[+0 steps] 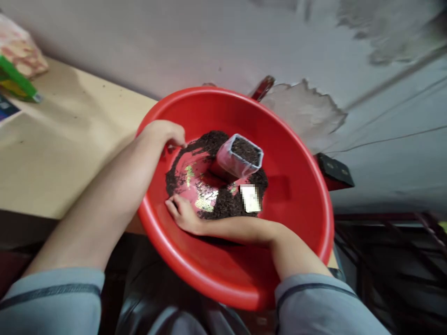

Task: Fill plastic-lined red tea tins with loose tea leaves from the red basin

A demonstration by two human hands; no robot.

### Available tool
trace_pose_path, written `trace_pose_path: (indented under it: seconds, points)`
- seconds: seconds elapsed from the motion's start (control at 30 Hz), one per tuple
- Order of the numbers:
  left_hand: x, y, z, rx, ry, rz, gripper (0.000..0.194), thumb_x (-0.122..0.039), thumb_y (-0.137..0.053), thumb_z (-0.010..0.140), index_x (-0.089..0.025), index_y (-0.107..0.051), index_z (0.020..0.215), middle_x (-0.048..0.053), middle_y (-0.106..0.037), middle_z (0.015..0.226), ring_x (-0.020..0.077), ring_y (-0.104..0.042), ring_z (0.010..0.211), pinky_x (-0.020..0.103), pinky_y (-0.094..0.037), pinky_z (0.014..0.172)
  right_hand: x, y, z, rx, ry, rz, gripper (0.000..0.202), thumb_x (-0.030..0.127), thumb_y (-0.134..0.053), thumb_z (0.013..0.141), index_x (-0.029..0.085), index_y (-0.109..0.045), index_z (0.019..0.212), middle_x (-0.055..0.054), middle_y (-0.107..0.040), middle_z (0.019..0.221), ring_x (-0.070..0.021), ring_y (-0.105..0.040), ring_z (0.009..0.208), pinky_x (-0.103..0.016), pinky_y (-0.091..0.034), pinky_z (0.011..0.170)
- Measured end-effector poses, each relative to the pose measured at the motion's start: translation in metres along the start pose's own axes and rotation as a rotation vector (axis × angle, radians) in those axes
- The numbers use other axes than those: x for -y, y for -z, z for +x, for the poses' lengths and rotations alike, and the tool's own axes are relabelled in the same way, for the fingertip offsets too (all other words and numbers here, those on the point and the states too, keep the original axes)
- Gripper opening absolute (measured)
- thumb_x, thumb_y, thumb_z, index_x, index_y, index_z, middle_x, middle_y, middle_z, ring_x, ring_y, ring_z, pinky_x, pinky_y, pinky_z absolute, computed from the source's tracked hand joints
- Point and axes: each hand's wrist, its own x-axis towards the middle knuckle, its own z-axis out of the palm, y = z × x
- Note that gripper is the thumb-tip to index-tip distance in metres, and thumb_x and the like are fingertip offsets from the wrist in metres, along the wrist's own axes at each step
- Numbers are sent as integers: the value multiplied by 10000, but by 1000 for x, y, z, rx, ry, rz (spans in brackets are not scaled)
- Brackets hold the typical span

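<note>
A large red basin (296, 186) holds dark soil (226, 203) spread in a ring over its bottom. Inside it stands a clear-walled container (232, 160) filled with soil. A small pale packet (250, 198) lies on the soil at the right. My left hand (171, 134) reaches over the left rim, fingers curled down by the soil's edge; what they hold, if anything, is hidden. Low on the left inner wall rests my right hand (183, 215), its fingers bent inward near the soil, their grip unclear.
The basin stands on a pale wooden table (87, 121). At the far left are a clear bag (21, 49) and a green box (17, 79). A peeling wall rises behind; a black box (333, 171) is at the right.
</note>
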Motion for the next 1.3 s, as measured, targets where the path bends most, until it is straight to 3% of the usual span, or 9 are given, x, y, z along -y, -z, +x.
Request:
trace_pose_path:
  seconds: [0.1, 0.2, 0.43, 0.6, 0.8, 0.93, 1.03, 1.17, 1.3]
  points:
    - [4, -1, 3, 46, 59, 20, 567, -502, -698, 908, -167, -696, 1366, 115, -744, 785, 276, -736, 727, 363, -579, 693, 3, 12, 15, 52, 69, -67, 363, 492, -459, 1040, 267, -438, 756, -3, -568, 762, -184, -548, 736, -323, -449, 738]
    - [4, -1, 1, 46, 32, -8, 599, -512, -706, 901, -168, -681, 1390, 140, -761, 871, 280, -752, 768, 350, -594, 677, 15, 42, 28, 24, 87, -108, 399, 480, -436, 1046, 263, -399, 714, 21, -505, 680, -160, -481, 660, -304, -384, 656]
    - [2, 1, -4, 57, 61, -27, 592, -555, -699, 903, -195, -690, 1373, 155, -777, 982, 276, -767, 788, 332, -593, 679, 64, 188, 61, -318, 129, -43, 561, 768, -426, 990, 268, -446, 734, 28, -494, 639, -141, -445, 582, -295, -396, 571]
    - [0, 1, -10, 57, 57, -11, 500, -372, -581, 957, -160, -656, 1404, 168, -776, 998, 258, -751, 701, 351, -600, 644, 62, 264, 71, -583, 199, -60, 590, 840, -489, 926, 279, -464, 745, 51, -474, 584, -127, -426, 499, -285, -388, 512]
    - [2, 0, -5, 77, 33, -25, 504, -294, -577, 940, -123, -641, 1409, 188, -780, 956, 275, -762, 718, 354, -617, 640, 36, 278, 68, -687, 248, -220, 608, 819, -506, 911, 252, -524, 696, 23, -531, 665, -148, -499, 660, -295, -465, 685]
    - [6, 0, 0, 70, 7, 7, 492, -308, -638, 907, -132, -675, 1365, 198, -791, 967, 279, -774, 766, 320, -608, 642, 36, 277, 65, -670, 235, -191, 553, 741, -509, 943, 243, -576, 710, 3, -619, 704, -163, -569, 718, -306, -504, 766]
    - [5, 0, -2, 32, -20, 50, 551, -290, -641, 898, -150, -634, 1431, 214, -784, 1134, 286, -787, 891, 305, -609, 692, 41, 282, 59, -587, 222, -156, 505, 678, -530, 953, 215, -687, 827, -50, -757, 867, -189, -684, 873, -348, -541, 916]
    - [-14, -6, -1, -178, -227, 176, 788, -389, -718, 855, -158, -483, 1571, 208, -688, 1405, 321, -709, 1226, 351, -563, 1010, 44, 294, 43, -484, 190, -182, 506, 594, -529, 973, 190, -753, 1179, -127, -782, 1257, -243, -704, 1219, -460, -477, 1157]
    - [-58, -19, 22, -409, -550, 127, 1241, -503, -875, 654, -65, -276, 1649, 313, -409, 1639, 438, -415, 1531, 513, -355, 1249, 38, 296, 22, -397, 105, -429, 538, 498, -437, 1038, 226, -662, 1443, -112, -618, 1548, -267, -541, 1478, -511, -351, 1283]
